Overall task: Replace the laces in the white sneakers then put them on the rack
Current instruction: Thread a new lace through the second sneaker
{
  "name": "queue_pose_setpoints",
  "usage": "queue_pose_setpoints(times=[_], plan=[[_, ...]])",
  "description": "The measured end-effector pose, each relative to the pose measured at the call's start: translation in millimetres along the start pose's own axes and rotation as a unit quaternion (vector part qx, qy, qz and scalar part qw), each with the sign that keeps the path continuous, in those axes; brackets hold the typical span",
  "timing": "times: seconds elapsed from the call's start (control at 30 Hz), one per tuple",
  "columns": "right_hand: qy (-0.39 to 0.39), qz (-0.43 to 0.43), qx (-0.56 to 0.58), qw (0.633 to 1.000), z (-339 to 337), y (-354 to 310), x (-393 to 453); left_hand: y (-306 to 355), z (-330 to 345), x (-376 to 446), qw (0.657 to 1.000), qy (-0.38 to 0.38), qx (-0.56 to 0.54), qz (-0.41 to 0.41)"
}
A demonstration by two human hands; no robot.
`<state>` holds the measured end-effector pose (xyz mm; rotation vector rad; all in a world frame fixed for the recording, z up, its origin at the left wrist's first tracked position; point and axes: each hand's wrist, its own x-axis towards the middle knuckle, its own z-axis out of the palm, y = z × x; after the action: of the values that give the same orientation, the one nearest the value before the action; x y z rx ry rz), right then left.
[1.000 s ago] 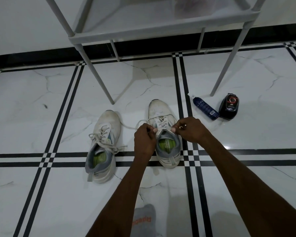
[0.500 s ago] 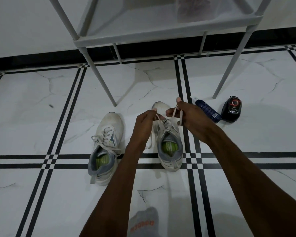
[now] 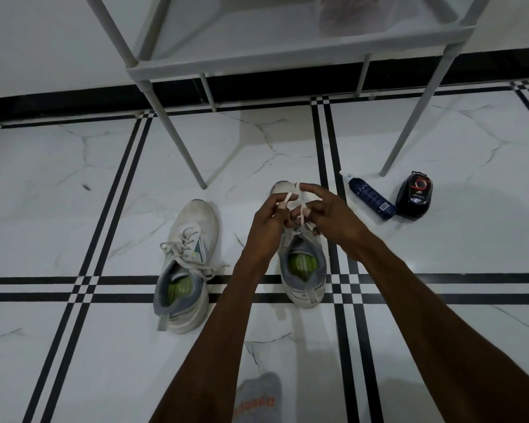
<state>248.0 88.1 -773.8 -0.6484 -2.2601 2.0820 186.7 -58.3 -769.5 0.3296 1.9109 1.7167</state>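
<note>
White sneakers: two on the marble-look floor (image 3: 74,184) at centre frame, toes pointing to the upper edge, well apart from each other.
Right-hand sneaker (image 3: 303,270): under both hands, green insole showing; the print on the insole is too small to read.
Left-hand sneaker (image 3: 187,267): laced, lace ends lying loose over its opening and side.
Lace (image 3: 300,206): white, drawn up from the right-hand sneaker, crossing between the hands.
Left hand (image 3: 268,221): fingers curled, pinching one lace strand at the fingertips.
Right hand (image 3: 330,215): fingers curled, lace looped over them, thumb and forefinger raised.
Rack (image 3: 287,61): grey, upper frame, legs standing on the floor behind the sneakers.
Spray bottle (image 3: 370,198): dark blue, lying on its side, right of centre; label unreadable.
Black container (image 3: 414,193): just beside the bottle, red-and-white round mark on top, lettering unreadable.
Sock (image 3: 257,398): grey, bottom edge, orange lettering upside down, apparently "Reebok".
</note>
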Motion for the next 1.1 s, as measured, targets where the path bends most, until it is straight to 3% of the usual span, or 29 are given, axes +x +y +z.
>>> queue_pose_setpoints(times=[0.3,0.57,0.77,0.93,1.03,1.1], plan=[[0.114,0.077,0.139,0.981,4.9,2.2,0.1,-8.7,-8.8,4.9,0.992,-0.029,0.099,0.069],[0.151,0.066,0.081,0.983,9.8,6.2,1.9,-16.1,-8.1,7.0,0.993,-0.003,0.093,0.075],[0.114,0.038,0.047,0.992,8.2,5.2,2.9,-22.4,-8.3,10.8,0.993,0.047,0.099,0.049],[0.009,0.059,0.009,0.998,8.8,0.1,6.3,-26.5,-8.9,11.5,0.996,0.049,0.062,0.051],[-0.036,0.070,0.048,0.996,9.6,-1.7,6.4,-28.1,-9.7,11.6,0.997,0.048,0.038,0.053],[-0.026,0.074,0.091,0.993,12.2,-2.0,4.9,-28.1,-9.9,12.0,0.997,0.044,0.037,0.055]])
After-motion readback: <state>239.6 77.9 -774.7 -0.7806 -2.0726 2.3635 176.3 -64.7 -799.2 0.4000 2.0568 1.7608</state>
